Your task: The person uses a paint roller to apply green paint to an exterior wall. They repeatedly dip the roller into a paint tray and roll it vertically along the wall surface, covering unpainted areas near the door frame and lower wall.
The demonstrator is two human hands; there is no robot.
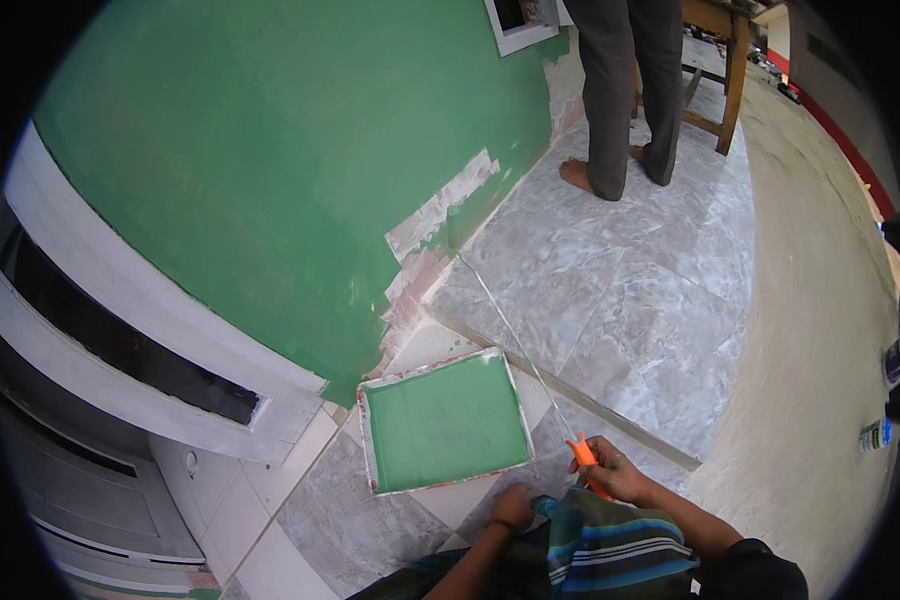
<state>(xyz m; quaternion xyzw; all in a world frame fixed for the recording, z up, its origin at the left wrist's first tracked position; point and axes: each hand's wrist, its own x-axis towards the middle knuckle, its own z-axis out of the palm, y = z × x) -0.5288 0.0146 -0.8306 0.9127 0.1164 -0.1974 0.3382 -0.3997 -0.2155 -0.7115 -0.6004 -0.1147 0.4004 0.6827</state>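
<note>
My right hand [613, 472] is closed around the orange plastic handle [585, 454] of a long-rodded paint tool, probably a roller. Its thin paint-smeared rod [511, 333] runs up to the foot of the green wall [255, 172], where the green-coated head blends into the paint. Beside a striped cloth [615, 536] over my lap, my left hand [513, 507] is bent at the fingers; whether it grips the fabric cannot be made out. Just ahead of that hand lies a rectangular tray [363, 442] with a white, red-stained rim, holding green paint [447, 421].
A raised grey tiled step [555, 300] lies ahead. A barefoot person in grey trousers [607, 97] stands on it by a wooden table [735, 82]. White-framed joinery [180, 330] borders the wall at left. A paint can [874, 435] stands on concrete at right.
</note>
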